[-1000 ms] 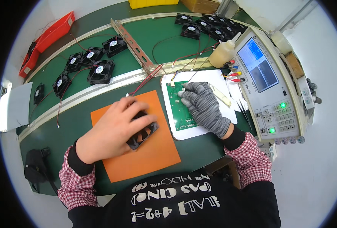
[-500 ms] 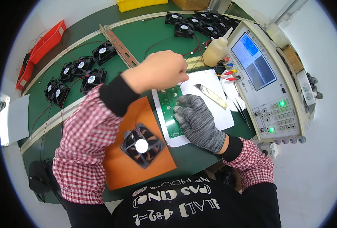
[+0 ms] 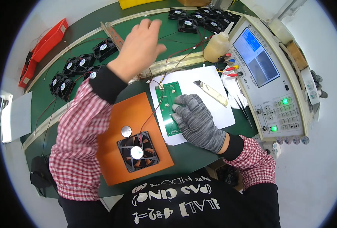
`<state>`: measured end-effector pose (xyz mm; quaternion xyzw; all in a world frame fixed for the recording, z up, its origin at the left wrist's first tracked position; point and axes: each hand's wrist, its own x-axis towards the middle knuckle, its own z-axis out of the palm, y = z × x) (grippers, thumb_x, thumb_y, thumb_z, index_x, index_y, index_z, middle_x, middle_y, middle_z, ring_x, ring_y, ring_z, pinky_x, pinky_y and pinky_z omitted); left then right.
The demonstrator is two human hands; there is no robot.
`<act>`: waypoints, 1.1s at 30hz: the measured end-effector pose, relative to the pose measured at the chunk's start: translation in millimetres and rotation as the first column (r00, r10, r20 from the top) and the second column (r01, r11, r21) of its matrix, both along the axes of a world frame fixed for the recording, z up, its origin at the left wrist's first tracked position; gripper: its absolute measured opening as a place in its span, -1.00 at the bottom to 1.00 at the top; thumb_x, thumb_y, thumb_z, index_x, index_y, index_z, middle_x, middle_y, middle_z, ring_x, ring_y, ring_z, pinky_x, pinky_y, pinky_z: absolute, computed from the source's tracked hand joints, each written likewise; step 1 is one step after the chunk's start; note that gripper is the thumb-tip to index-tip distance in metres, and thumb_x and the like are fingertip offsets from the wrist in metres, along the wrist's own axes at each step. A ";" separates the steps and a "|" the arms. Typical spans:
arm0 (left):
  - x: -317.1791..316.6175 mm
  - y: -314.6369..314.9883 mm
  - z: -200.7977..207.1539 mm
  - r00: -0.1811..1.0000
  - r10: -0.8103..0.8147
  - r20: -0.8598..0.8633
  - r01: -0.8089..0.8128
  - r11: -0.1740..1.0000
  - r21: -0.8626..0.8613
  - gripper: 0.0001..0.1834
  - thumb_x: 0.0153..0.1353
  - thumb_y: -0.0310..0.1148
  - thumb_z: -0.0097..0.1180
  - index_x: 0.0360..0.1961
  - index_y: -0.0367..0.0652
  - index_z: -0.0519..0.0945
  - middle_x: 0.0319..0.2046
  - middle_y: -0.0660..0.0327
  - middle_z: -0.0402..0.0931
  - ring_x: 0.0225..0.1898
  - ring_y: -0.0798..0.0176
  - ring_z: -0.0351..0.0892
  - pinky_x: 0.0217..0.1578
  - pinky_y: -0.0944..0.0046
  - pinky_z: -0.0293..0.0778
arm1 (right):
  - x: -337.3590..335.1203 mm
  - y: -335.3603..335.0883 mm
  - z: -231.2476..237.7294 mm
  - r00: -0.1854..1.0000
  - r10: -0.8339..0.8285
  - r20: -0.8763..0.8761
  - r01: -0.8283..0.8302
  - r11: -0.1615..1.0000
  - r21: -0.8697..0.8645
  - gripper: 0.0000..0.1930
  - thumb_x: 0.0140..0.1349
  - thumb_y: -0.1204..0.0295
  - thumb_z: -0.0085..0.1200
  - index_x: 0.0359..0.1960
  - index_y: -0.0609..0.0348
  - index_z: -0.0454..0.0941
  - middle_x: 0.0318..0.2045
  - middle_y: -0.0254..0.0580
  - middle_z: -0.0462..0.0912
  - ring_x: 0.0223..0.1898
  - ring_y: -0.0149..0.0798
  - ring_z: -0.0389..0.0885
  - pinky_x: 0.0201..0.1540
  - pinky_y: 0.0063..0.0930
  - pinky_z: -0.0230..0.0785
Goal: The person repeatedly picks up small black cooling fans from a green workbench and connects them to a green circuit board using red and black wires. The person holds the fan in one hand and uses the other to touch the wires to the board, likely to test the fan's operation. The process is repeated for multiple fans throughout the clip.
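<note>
My left hand [image 3: 141, 45], bare, is raised over the far side of the green bench with its fingers apart and nothing in it. My right hand [image 3: 199, 121], in a grey glove, lies with curled fingers over the right edge of a green circuit board [image 3: 170, 119], gripping it on a white sheet [image 3: 214, 81]. A black cooling fan [image 3: 132, 163] with a white round centre lies on an orange mat [image 3: 119, 114]. From the fan a thin dark red cable [image 3: 151, 118] runs up to the board's far end. Beside the fan sits a round silvery disc [image 3: 126, 131].
A utility knife [image 3: 211, 93] and tweezers [image 3: 244, 110] lie right of the board. Behind them are a squeeze bottle [image 3: 216, 47] and a tester with a screen [image 3: 267, 76]. Several fans [image 3: 104, 49] stand at the back left, more at the back right. A red bin [image 3: 46, 49] is far left.
My left hand has moved from the board's far end up and to the left, its fingers opening. The fan, earlier tilted and blurred over the disc, now lies flat beside it.
</note>
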<state>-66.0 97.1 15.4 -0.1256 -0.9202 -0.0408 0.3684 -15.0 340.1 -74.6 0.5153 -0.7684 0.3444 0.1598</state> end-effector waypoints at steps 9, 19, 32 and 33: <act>220.1 53.6 -5.4 0.663 -0.061 0.747 0.132 0.991 -0.037 0.08 -0.28 0.03 0.52 0.26 -0.29 0.34 0.10 -0.10 0.42 0.05 -0.17 0.46 0.09 -0.02 0.33 | 1.7 -9.6 18.8 0.944 0.277 -0.177 -0.250 0.955 0.162 -0.43 0.24 0.47 -0.02 0.33 0.19 0.30 0.25 0.15 0.36 0.37 0.11 0.26 0.41 -0.07 0.10; 225.3 -35.3 20.1 0.900 0.404 -0.165 -0.405 0.914 0.029 -0.08 -0.25 -0.62 0.37 0.29 -0.20 0.38 0.13 0.04 0.43 0.16 -0.01 0.40 0.19 0.13 0.29 | -44.1 8.8 54.5 0.891 -0.115 -0.440 0.186 0.975 0.122 -0.82 0.06 0.45 0.24 -0.26 0.14 0.70 -0.25 -0.15 0.58 -0.13 -0.02 0.54 -0.05 -0.19 0.40; 196.9 6.4 -57.1 0.897 -0.163 0.412 0.034 0.952 0.304 0.10 -0.38 -0.24 0.59 0.29 -0.21 0.32 0.08 0.04 0.39 0.11 -0.10 0.33 0.16 -0.04 0.20 | -48.5 -9.9 7.2 0.937 0.033 0.348 -0.014 0.998 -0.058 -0.88 0.08 0.44 0.30 -0.42 0.21 0.64 -0.41 -0.14 0.58 -0.29 -0.11 0.59 -0.13 -0.25 0.40; 197.1 6.7 -57.3 0.893 -0.164 0.419 0.033 0.953 0.302 0.10 -0.37 -0.22 0.59 0.29 -0.21 0.31 0.09 0.03 0.38 0.11 -0.10 0.32 0.15 -0.04 0.21 | -49.1 -9.7 6.7 0.940 0.024 0.340 -0.009 0.999 -0.045 -0.88 0.07 0.44 0.30 -0.43 0.21 0.63 -0.42 -0.14 0.57 -0.30 -0.11 0.59 -0.14 -0.25 0.40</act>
